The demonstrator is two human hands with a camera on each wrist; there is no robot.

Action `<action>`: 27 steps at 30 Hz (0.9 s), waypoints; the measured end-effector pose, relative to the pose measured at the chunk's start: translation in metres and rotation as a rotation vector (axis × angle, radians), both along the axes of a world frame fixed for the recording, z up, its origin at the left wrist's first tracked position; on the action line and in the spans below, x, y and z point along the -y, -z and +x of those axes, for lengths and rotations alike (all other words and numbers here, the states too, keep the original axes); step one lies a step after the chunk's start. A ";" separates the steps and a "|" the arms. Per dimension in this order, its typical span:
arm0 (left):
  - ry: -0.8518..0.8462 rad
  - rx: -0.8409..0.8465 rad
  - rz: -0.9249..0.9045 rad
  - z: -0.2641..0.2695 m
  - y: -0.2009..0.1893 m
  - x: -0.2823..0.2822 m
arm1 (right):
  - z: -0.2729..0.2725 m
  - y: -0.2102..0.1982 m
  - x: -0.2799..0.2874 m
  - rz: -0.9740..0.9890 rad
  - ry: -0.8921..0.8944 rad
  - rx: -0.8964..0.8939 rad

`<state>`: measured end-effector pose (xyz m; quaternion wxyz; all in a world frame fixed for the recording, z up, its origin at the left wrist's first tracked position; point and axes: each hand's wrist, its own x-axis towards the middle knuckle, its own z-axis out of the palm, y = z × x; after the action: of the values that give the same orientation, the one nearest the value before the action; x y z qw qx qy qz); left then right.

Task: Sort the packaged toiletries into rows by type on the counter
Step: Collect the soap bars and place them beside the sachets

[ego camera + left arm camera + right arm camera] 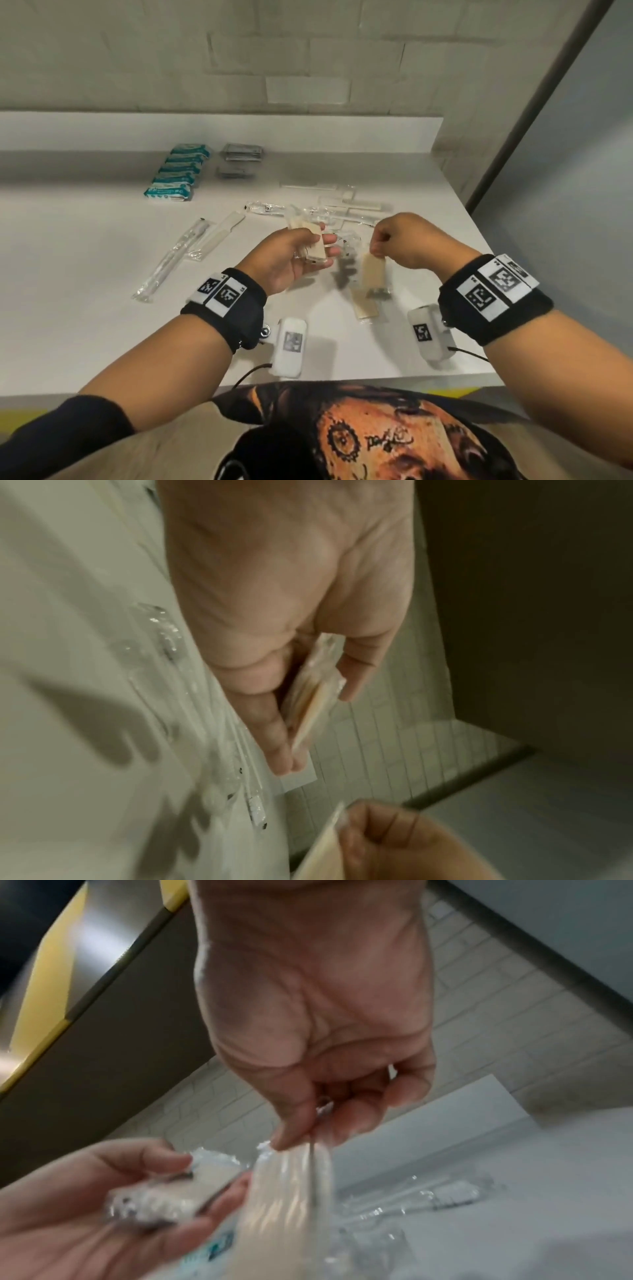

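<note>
Left hand [291,255] grips a stack of tan packets [313,248], gathering one type; right-hand fingers [378,245] pinch another packet [373,274] dangling at three o'clock above the desk [85,308].

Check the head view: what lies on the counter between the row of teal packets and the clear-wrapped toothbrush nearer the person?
Nothing: in the head view the counter is bare between the teal packets and the toothbrush.
</note>
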<state>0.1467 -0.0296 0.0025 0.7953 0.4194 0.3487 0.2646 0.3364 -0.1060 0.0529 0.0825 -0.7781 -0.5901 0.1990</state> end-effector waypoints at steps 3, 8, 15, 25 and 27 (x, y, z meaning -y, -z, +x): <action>0.055 -0.006 -0.039 -0.007 0.005 0.001 | -0.008 0.020 0.001 -0.140 -0.123 0.104; 0.022 -0.063 -0.026 -0.013 0.006 0.005 | -0.008 0.041 -0.002 -0.158 -0.117 0.118; -0.059 -0.026 -0.018 -0.006 0.001 0.011 | -0.035 0.016 -0.003 0.213 0.024 -0.455; -0.157 0.013 0.145 -0.001 -0.006 0.007 | -0.035 0.021 -0.005 0.295 0.243 -0.813; -0.185 -0.043 0.204 0.000 -0.005 0.007 | -0.033 0.022 -0.004 0.285 0.232 -0.780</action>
<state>0.1463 -0.0363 0.0079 0.7130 0.4697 0.3743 0.3618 0.3033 -0.1018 0.0312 0.4280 -0.6867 -0.4448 0.3839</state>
